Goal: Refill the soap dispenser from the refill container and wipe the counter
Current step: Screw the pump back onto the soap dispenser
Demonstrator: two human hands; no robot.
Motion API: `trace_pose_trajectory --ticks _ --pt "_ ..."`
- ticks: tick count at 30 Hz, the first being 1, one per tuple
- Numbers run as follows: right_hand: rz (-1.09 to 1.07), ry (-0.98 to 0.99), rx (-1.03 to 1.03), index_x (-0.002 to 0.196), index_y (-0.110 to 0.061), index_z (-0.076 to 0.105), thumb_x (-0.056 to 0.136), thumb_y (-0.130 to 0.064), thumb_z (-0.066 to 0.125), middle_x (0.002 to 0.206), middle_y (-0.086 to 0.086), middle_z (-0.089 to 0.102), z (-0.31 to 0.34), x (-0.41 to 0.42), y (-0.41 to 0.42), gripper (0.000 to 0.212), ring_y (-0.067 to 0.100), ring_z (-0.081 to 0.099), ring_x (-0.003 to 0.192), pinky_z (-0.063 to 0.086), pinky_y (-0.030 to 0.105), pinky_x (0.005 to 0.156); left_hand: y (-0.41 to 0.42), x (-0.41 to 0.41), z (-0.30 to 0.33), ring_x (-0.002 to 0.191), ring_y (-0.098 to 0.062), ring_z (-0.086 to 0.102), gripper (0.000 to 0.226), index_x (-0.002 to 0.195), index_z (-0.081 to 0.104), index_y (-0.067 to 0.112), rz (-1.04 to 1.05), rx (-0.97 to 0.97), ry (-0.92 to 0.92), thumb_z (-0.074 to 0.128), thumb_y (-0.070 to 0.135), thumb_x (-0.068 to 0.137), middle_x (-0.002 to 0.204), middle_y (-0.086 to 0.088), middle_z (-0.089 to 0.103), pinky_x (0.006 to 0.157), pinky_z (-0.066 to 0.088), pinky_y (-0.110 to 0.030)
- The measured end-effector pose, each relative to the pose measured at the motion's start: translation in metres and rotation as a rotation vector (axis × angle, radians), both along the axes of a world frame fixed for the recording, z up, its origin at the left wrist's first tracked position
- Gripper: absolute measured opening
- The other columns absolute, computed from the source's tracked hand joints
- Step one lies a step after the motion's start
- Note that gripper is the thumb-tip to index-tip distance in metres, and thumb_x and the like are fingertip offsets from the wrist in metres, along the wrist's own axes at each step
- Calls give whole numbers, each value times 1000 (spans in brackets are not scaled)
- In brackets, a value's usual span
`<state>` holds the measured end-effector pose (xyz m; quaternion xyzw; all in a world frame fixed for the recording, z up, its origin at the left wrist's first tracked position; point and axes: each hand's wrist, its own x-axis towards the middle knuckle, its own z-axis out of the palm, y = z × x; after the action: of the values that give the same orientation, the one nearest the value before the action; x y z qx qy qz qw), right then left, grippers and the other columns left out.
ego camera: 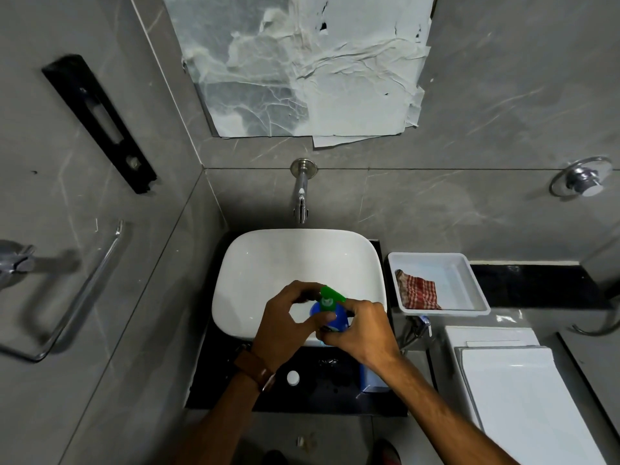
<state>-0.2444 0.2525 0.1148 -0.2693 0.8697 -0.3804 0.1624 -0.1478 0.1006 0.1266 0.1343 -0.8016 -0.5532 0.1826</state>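
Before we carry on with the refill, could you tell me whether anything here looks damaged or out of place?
Yes: the paper sheet covering the wall above the tap is crumpled and torn, with small holes and a loose lower edge. A small white cap lies loose on the black counter.

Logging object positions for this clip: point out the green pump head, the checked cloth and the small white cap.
green pump head (330,296), head view, on the nozzle arm.
checked cloth (417,290), head view, middle of the folded fabric in the tray.
small white cap (293,377), head view, its top face.
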Motion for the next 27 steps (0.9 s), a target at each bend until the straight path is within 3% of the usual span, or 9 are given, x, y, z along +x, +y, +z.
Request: trace_pose_trajectory --ticks 2,5,9,14,22,27 --pt "3 -6 2 107 -27 77 62 -57 85 89 -13 76 -1 -2 -1 54 9 72 80 64 29 77 -2 0 -2 111 -13 66 39 117 68 34 26 1 -19 81 35 81 112 11 72 99 53 -29" --pt "13 -5 4 113 -26 77 64 -52 89 95 -12 77 -1 -5 -1 56 9 72 85 63 29 81 -2 1 1 114 -2 62 43 114 63 60 13 -9 -41 75 28 88 115 25 68 97 48 -15" --pt "18 -2 12 114 -26 77 65 -51 90 97 -11 78 0 -7 -2 56 10 72 86 63 31 83 0 2 8 117 7 56 48 113 54 73 1 -22 -75 72 38 85 116 39 62 96 42 -6" --pt "19 -7 -4 115 -25 77 66 -48 91 99 -9 78 0 -6 -6 56 11 72 88 63 30 84 -1 2 6 112 1 62 35 109 62 60 40 -7 -54 73 46 80 117 16 68 94 46 -10" --pt "42 -20 14 111 -26 77 66 -47 91 96 -9 78 0 -4 -17 52 12 72 86 63 31 83 -7 10 7 109 5 63 38 114 62 47 82 -15 -33 74 45 78 116 15 69 91 47 -7" --pt "97 1 36 114 -24 77 67 -50 89 100 -8 79 -1 1 -31 55 12 73 88 61 29 83 -19 34 -1 122 4 57 71 142 51 36 126 34 -86 81 41 79 136 25 59 96 48 -10"
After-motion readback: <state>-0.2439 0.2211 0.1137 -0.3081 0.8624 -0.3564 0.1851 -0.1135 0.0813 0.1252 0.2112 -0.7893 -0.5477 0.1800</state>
